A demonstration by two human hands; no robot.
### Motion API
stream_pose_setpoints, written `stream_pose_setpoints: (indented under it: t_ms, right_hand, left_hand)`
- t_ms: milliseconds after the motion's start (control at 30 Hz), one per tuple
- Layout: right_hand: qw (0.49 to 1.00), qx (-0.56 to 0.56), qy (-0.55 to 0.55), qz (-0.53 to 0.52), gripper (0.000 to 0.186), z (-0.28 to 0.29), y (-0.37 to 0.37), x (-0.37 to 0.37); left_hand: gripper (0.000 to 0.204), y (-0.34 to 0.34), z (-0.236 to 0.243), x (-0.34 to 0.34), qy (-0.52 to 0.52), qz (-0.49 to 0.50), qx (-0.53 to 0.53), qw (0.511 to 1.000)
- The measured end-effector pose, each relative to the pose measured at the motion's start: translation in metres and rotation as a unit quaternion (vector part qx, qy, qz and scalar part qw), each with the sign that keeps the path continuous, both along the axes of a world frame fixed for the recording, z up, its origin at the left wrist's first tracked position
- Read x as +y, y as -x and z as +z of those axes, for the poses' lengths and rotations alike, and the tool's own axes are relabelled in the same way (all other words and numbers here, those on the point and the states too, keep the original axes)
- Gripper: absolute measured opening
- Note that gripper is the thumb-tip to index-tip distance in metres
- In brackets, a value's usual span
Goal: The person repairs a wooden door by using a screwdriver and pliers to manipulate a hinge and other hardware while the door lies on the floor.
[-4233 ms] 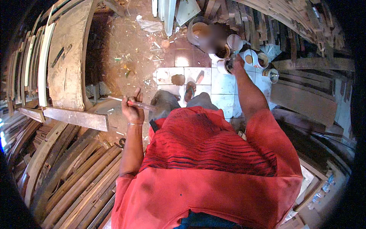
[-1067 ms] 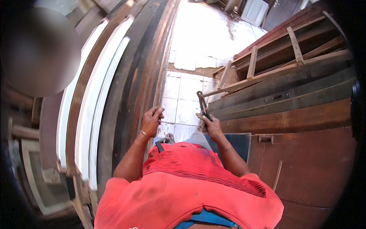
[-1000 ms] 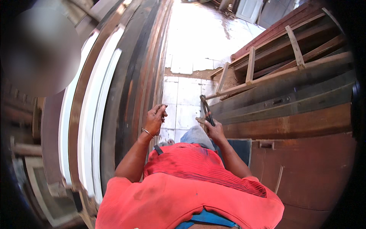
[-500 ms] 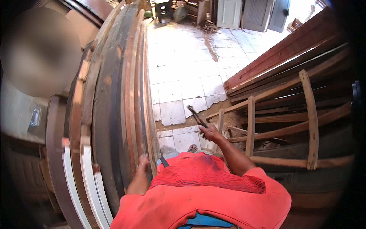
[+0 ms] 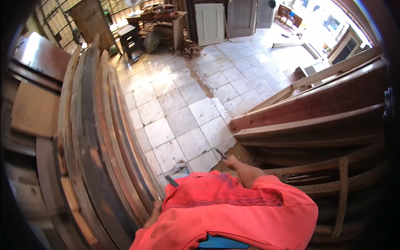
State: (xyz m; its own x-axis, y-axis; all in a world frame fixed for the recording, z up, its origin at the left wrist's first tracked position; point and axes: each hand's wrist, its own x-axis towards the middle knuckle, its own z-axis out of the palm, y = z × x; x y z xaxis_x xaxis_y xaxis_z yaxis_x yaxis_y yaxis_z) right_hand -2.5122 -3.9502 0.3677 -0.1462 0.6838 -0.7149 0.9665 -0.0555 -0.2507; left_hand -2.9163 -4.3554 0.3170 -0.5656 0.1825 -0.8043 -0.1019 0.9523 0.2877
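Note:
My right hand (image 5: 232, 162) is closed around a slim, dark hand tool (image 5: 221, 153), which points forward over the tiled floor. Only a short length of the tool shows beyond the fingers, so its exact kind is unclear. Low on the left, my left hand (image 5: 157, 203) hangs beside a long stack of wooden planks (image 5: 98, 154). Its fingers are small and blurred, and whether they touch the wood cannot be made out. One foot (image 5: 179, 166) is ahead of my red shirt.
White floor tiles (image 5: 189, 139) run ahead between the planks and reddish boards (image 5: 308, 104) leaning on the right. A ladder-like wooden frame (image 5: 342, 191) stands near right. Beyond are a cluttered workbench (image 5: 177, 25), a white panelled door (image 5: 209, 24) and grey doors (image 5: 240, 18).
I have moved forward along the passage, and the view takes in more of the far floor and workbench. The ladder-like frame has slipped nearer and lower. The tool is still in my right hand.

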Motion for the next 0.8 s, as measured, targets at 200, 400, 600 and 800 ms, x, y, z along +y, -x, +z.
stream_pose_setpoints:
  t_ms: [200,400,600,800]
  right_hand:
    - [0.966,-0.118,0.156,0.168,0.02,0.04,0.011,0.085]
    - [0.919,-0.138,0.168,0.328,0.035,-0.021,-0.031,0.119]
    - [0.938,-0.087,0.077,0.326,0.04,-0.099,-0.039,0.263]
    - [0.98,-0.11,0.039,0.162,0.037,-0.03,-0.011,0.54]
  left_hand:
    - [0.027,0.268,0.089,0.289,-0.191,-0.002,0.181,0.965]
    - [0.025,0.268,0.166,0.599,-0.334,0.044,0.097,0.936]
    - [0.022,0.235,0.092,0.687,-0.112,-0.182,0.047,0.976]
    - [0.025,0.187,0.064,0.771,-0.048,-0.058,-0.058,0.995]
